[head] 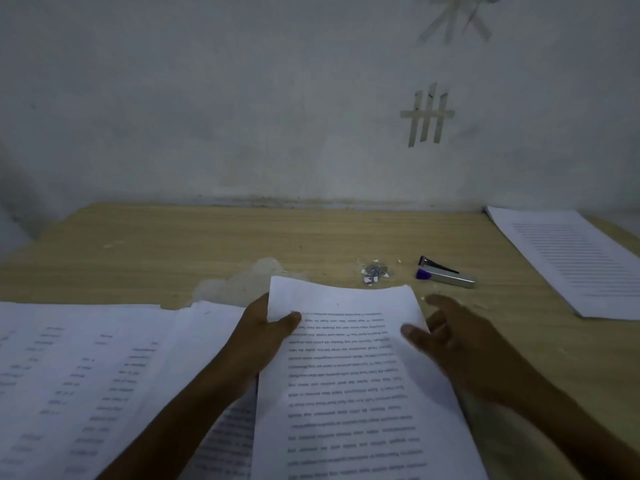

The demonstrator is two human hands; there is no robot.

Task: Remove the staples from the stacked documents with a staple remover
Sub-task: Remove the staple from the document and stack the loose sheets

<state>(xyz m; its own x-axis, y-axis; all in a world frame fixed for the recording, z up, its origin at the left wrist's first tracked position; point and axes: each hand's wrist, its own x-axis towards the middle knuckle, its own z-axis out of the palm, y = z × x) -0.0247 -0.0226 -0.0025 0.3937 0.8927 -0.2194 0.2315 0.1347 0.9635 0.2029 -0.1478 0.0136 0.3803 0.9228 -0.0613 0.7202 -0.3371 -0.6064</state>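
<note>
A printed document (353, 375) is lifted off the wooden desk (173, 251) in the middle foreground. My left hand (263, 337) grips its upper left corner, thumb on top of the page. My right hand (446, 337) holds its right edge with the thumb on the sheet and the fingers loosely spread behind. Past the page, a small silver and purple stapler-style staple remover (445, 273) lies on the desk, untouched. A little heap of pulled staples and paper bits (375, 271) sits to its left.
A spread of printed sheets (79, 375) covers the desk at the left, partly under my left forearm. Another stack of printed pages (575, 258) lies at the far right. A pale stain (242, 282) marks the desk. The grey wall (277, 98) stands directly behind.
</note>
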